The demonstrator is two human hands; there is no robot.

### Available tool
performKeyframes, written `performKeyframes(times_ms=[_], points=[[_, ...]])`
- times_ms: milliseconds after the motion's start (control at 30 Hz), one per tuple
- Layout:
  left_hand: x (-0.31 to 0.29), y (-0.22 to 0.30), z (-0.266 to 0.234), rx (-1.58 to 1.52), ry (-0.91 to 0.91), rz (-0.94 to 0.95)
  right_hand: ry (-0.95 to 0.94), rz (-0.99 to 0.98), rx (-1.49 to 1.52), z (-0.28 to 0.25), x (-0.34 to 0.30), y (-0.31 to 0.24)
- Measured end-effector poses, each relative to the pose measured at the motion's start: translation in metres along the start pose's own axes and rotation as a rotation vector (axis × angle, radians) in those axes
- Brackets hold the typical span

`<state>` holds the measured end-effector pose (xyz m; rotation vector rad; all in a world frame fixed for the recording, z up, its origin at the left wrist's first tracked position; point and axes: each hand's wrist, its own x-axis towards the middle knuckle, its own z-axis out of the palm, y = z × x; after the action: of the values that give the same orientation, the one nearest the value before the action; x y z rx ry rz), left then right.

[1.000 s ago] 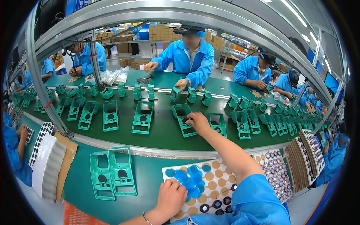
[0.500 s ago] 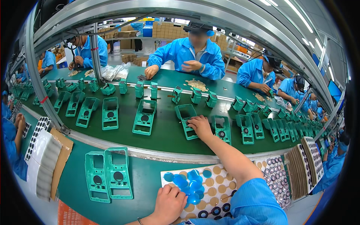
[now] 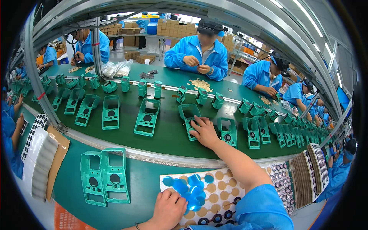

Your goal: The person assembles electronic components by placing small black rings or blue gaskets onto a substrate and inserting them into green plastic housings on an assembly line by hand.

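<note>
My right hand (image 3: 205, 132) reaches over the dark green belt, its fingers spread on the lower part of a green plastic housing (image 3: 188, 112). The hand hides part of the housing; whether anything small lies under the fingertips does not show. My left hand (image 3: 168, 209) lies on a white backing sheet (image 3: 165, 183), fingers loosely bent beside a heap of round blue film discs (image 3: 194, 191). That sheet carries rows of tan round stickers (image 3: 213, 197) and several black rings (image 3: 217, 218). Two more green housings (image 3: 93, 181), each with a black disc, lie side by side to the left.
Green housings (image 3: 147, 117) and smaller green parts (image 3: 157, 89) line the belt. A metal rail (image 3: 142, 155) edges it. Stacked sheets stand left (image 3: 42, 161) and right (image 3: 301, 178). Across the belt a person (image 3: 201, 53) works by tan pieces (image 3: 200, 84).
The fingers of my right hand have spread on the housing. My left hand stays by the blue discs. The person opposite has brought both hands together, away from the dark pieces. The view has shifted slightly.
</note>
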<state>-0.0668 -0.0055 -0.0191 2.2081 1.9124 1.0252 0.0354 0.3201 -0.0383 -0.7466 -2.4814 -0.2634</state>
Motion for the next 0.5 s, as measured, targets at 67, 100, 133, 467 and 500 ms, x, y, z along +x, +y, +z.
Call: performKeyframes(times_ms=[67, 100, 133, 467, 500], points=[[-0.001, 0.002, -0.003, 0.026, -0.015, 0.011, -0.08, -0.041, -0.035, -0.008, 0.001, -0.001], [-0.002, 0.003, -0.005, 0.021, -0.002, 0.006, -0.076, -0.041, -0.034, -0.009, -0.001, -0.002], [0.0, 0.004, -0.005, 0.01, 0.009, 0.005, -0.084, -0.033, -0.033, -0.008, -0.004, 0.001], [-0.003, 0.002, 0.001, 0.051, -0.038, -0.012, -0.093, -0.042, 0.057, -0.006, -0.014, 0.018], [-0.004, 0.003, 0.002, 0.049, -0.033, -0.008, -0.088, -0.009, 0.129, -0.006, -0.015, 0.022]])
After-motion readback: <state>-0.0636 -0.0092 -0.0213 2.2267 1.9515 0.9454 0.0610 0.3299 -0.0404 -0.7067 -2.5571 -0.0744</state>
